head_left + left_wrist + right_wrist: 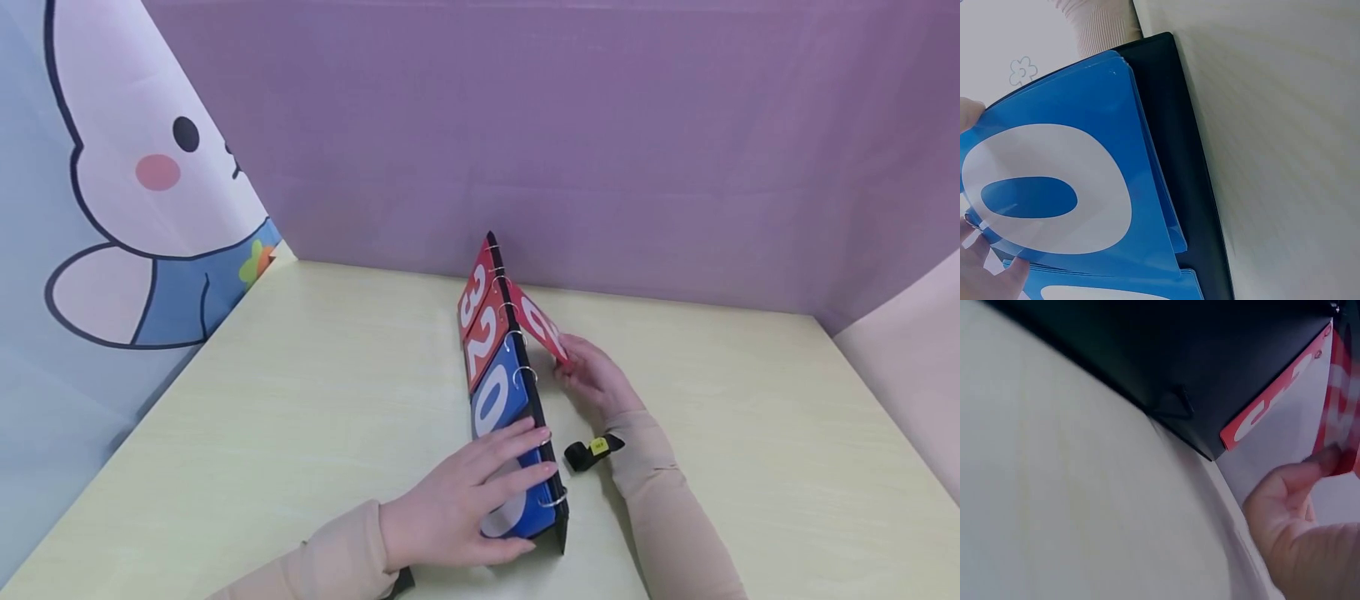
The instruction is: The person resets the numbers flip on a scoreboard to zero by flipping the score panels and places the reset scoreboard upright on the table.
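Red, thin card (536, 320) between right fingers (577, 347)

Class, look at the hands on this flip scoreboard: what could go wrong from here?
1. The red card pinched by the right hand hangs on metal rings, so it might bend or snag if tugged.
2. The left hand lies across a blue card; its fingers could shift that number by accident.
3. The black stand rests on the table, so a sideways pull might slide or tip it.
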`<action>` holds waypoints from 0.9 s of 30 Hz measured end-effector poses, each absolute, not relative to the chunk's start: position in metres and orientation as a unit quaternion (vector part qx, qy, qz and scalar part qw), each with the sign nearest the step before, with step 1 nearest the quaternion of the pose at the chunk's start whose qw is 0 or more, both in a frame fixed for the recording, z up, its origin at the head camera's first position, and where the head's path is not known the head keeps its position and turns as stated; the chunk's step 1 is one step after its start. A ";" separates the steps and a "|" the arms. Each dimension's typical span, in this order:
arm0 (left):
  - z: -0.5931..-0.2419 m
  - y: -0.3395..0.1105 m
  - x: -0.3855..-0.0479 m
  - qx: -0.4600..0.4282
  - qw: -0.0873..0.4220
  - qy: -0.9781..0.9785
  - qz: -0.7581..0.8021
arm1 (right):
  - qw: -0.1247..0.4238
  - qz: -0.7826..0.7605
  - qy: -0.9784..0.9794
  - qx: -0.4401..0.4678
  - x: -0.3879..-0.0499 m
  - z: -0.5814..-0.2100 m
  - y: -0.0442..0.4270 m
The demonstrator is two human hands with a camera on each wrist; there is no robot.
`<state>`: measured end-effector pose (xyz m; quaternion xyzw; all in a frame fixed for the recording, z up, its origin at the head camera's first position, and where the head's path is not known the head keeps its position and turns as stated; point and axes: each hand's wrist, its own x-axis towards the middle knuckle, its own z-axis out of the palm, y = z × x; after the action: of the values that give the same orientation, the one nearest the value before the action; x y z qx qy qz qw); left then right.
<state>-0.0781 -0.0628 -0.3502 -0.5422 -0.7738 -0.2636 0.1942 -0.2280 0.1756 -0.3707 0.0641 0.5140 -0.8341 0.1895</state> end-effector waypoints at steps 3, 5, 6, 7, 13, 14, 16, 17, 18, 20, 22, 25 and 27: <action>-0.350 -0.063 -0.078 -0.542 0.195 -0.774 -0.264 | 0.182 -0.813 0.548 0.071 -0.229 -0.369 0.176; -0.350 -0.063 -0.078 -0.542 0.194 -0.774 -0.264 | 0.160 -0.785 0.592 0.085 -0.229 -0.367 0.177; -0.350 -0.063 -0.078 -0.541 0.192 -0.775 -0.264 | 0.146 -0.771 0.612 0.095 -0.229 -0.366 0.177; -0.350 -0.063 -0.077 -0.541 0.188 -0.776 -0.264 | 0.131 -0.756 0.633 0.105 -0.229 -0.365 0.177; -0.348 -0.063 -0.077 -0.537 0.167 -0.783 -0.267 | 0.048 -0.684 0.714 0.139 -0.228 -0.357 0.174; -0.348 -0.063 -0.077 -0.537 0.166 -0.783 -0.267 | 0.037 -0.672 0.726 0.139 -0.228 -0.356 0.174; -0.348 -0.063 -0.077 -0.537 0.166 -0.783 -0.268 | 0.014 -0.646 0.751 0.138 -0.228 -0.354 0.173; -0.348 -0.063 -0.077 -0.537 0.166 -0.782 -0.268 | 0.005 -0.633 0.762 0.139 -0.227 -0.353 0.173; -0.349 -0.063 -0.076 -0.537 0.166 -0.782 -0.269 | -0.003 -0.624 0.769 0.136 -0.227 -0.352 0.173; -0.349 -0.063 -0.076 -0.537 0.165 -0.782 -0.270 | -0.019 -0.612 0.780 0.129 -0.227 -0.351 0.172; -0.349 -0.063 -0.076 -0.538 0.166 -0.781 -0.271 | -0.034 -0.605 0.787 0.120 -0.226 -0.350 0.172; -0.349 -0.063 -0.076 -0.539 0.169 -0.779 -0.272 | -0.053 -0.597 0.793 0.111 -0.226 -0.349 0.171; -0.349 -0.063 -0.076 -0.539 0.171 -0.778 -0.272 | -0.062 -0.597 0.791 0.113 -0.226 -0.349 0.171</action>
<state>-0.0762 -0.0627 -0.3494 -0.5394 -0.7783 -0.2724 0.1706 -0.2261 0.1706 -0.3492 0.1133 0.7914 -0.5974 -0.0620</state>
